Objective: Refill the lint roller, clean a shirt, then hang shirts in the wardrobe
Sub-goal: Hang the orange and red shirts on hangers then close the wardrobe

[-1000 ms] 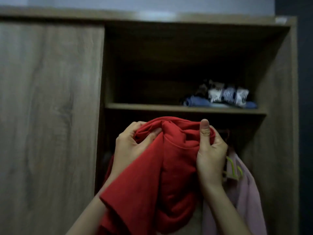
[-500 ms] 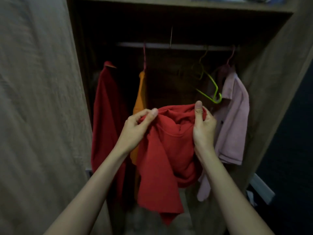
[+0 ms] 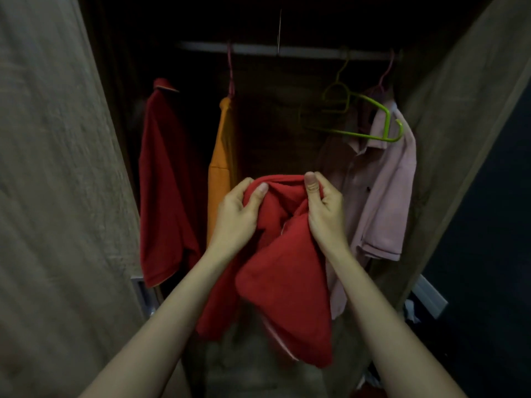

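The left hand [image 3: 235, 222] gripped the bunched top of the red shirt [image 3: 287, 282], thumb pressed onto the cloth; the right hand [image 3: 324, 214] pinched the same bunch from the other side. The shirt hung before the open wardrobe, below the empty green hanger [image 3: 370, 122] on the rail [image 3: 287, 50]. Best to find the neck opening first, then free one hand for that hanger. Against half a second earlier, the hands had drawn closer together, and the shelf above had left the view
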### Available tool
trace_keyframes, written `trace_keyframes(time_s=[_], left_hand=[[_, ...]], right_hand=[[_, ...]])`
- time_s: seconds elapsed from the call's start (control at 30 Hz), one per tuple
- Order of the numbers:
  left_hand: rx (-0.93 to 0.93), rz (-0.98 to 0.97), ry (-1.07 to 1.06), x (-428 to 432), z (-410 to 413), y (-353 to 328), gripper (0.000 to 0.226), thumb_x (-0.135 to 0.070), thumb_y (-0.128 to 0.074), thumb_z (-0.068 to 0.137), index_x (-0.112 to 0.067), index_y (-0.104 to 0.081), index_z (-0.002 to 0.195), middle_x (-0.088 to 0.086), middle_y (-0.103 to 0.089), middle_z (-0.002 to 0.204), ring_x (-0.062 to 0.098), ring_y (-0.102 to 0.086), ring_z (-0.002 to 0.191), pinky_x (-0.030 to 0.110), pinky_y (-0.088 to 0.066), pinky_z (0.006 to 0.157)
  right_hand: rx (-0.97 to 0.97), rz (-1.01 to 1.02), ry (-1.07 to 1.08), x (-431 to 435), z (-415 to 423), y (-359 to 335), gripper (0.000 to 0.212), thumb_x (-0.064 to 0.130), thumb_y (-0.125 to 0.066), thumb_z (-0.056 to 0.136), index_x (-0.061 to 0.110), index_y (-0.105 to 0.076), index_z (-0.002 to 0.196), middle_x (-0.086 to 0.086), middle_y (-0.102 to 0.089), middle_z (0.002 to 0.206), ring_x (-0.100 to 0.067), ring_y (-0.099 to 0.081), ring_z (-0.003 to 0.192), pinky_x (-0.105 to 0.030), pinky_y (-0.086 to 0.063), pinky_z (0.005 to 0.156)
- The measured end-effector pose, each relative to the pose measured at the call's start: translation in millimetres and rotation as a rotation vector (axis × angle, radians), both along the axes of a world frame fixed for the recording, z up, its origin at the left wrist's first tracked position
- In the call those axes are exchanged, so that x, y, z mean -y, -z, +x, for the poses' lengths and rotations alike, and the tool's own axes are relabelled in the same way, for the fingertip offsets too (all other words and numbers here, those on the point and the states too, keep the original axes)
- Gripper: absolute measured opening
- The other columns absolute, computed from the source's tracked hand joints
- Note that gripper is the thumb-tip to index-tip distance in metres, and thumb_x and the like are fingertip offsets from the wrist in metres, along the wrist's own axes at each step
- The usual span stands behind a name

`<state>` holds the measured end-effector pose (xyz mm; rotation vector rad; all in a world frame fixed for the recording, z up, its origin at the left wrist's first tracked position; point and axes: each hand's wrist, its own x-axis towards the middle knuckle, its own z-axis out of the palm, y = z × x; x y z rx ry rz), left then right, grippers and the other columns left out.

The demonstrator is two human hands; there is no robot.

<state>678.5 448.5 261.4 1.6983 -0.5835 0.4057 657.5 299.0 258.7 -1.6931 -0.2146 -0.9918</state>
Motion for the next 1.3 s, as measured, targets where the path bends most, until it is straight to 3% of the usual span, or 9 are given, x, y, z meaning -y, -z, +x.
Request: trace_keyframes(time_s=[0.13, 0.2, 0.3, 0.4, 0.57, 0.87, 1.03, 1.2, 1.3], left_hand=[[-0.283, -0.343, 0.066, 16.3, 3.6, -10.9, 0.022, -0.028, -0.046, 0.101, -0.023, -0.061, 0.086, -0.004, -0.063, 0.079, 0.002, -0.060, 0.068, 0.020, -0.050, 0.067], [-0.370, -0.400, 0.137, 21.8, 6.8, -10.5, 0.021, -0.030, -0.046, 0.101, -0.024, -0.060, 0.087, -0.004, -0.063, 0.077, 0.005, -0.060, 0.066, 0.025, -0.051, 0.066], [-0.338, -0.368, 0.176, 21.2, 18.1, -10.2, 0.020, -0.030, -0.048, 0.101, -0.024, -0.061, 0.087, -0.003, -0.061, 0.078, 0.010, -0.057, 0.071, 0.031, -0.046, 0.073], [-0.263, -0.283, 0.220, 18.6, 26.9, -16.9, 0.020, -0.028, -0.050, 0.100, -0.023, -0.060, 0.083, -0.004, -0.058, 0.073, 0.009, -0.053, 0.067, 0.029, -0.043, 0.068], [-0.263, -0.233, 0.305, 20.9, 37.1, -35.2, 0.017, -0.029, -0.050, 0.100, -0.021, -0.061, 0.089, -0.007, -0.062, 0.072, 0.005, -0.058, 0.065, 0.024, -0.046, 0.065], [-0.237, -0.352, 0.216, 14.1, 55.2, -60.5, 0.017, -0.025, -0.049, 0.101, -0.020, -0.059, 0.088, -0.003, -0.058, 0.075, 0.005, -0.057, 0.064, 0.021, -0.048, 0.065], [-0.282, -0.439, 0.140, -7.7, 73.3, -58.7, 0.029, -0.038, -0.053, 0.096, -0.016, -0.062, 0.112, 0.008, -0.067, 0.099, 0.021, -0.066, 0.091, 0.041, -0.052, 0.095], [-0.053, -0.160, -0.143, -16.9, 74.8, -39.7, 0.038, -0.040, -0.045, 0.100, -0.009, -0.064, 0.111, 0.007, -0.069, 0.109, 0.022, -0.063, 0.108, 0.034, -0.047, 0.098], [0.062, 0.049, -0.204, -20.2, 69.5, -29.4, 0.029, -0.037, -0.044, 0.101, -0.012, -0.058, 0.097, -0.005, -0.063, 0.088, 0.015, -0.061, 0.091, 0.021, -0.039, 0.074]], right_hand=[[-0.022, 0.126, -0.031, 0.3, 10.5, 7.6, 0.039, 0.030, -0.040, 0.101, 0.022, -0.046, 0.063, 0.001, -0.047, 0.061, -0.010, -0.045, 0.061, -0.032, -0.037, 0.062], [-0.039, 0.182, -0.108, 0.8, 10.2, 11.2, 0.036, 0.022, -0.039, 0.102, 0.017, -0.048, 0.067, -0.002, -0.050, 0.064, -0.008, -0.049, 0.059, -0.026, -0.043, 0.059], [-0.098, 0.216, -0.180, 1.8, 6.2, 20.4, 0.032, 0.024, -0.035, 0.102, 0.014, -0.053, 0.078, -0.003, -0.058, 0.069, -0.005, -0.054, 0.057, -0.019, -0.043, 0.057], [-0.149, 0.168, -0.246, 0.9, 0.5, 32.8, 0.025, 0.033, -0.039, 0.097, 0.018, -0.058, 0.091, 0.000, -0.062, 0.082, -0.004, -0.057, 0.070, -0.017, -0.046, 0.066], [-0.210, 0.010, -0.251, 5.5, -1.4, 46.7, 0.022, 0.020, -0.053, 0.095, 0.011, -0.055, 0.115, 0.012, -0.061, 0.103, 0.012, -0.056, 0.092, -0.007, -0.040, 0.084], [-0.437, 0.013, -0.272, 31.2, 17.7, 69.8, 0.008, 0.018, -0.067, 0.085, 0.015, -0.069, 0.092, 0.007, -0.069, 0.080, 0.000, -0.060, 0.071, -0.018, -0.050, 0.068], [-0.492, 0.052, -0.245, 48.5, 10.3, 86.5, 0.009, 0.017, -0.067, 0.085, 0.024, -0.070, 0.090, 0.019, -0.072, 0.075, 0.003, -0.062, 0.071, -0.015, -0.050, 0.070], [-0.287, 0.181, -0.076, 46.6, 8.0, 60.2, 0.011, 0.017, -0.059, 0.092, 0.012, -0.069, 0.093, 0.013, -0.066, 0.075, 0.013, -0.056, 0.063, -0.008, -0.047, 0.065], [-0.168, 0.231, 0.008, 46.5, 14.4, 25.8, 0.014, 0.018, -0.056, 0.094, 0.013, -0.063, 0.083, 0.016, -0.058, 0.064, 0.012, -0.051, 0.056, -0.007, -0.042, 0.057]])
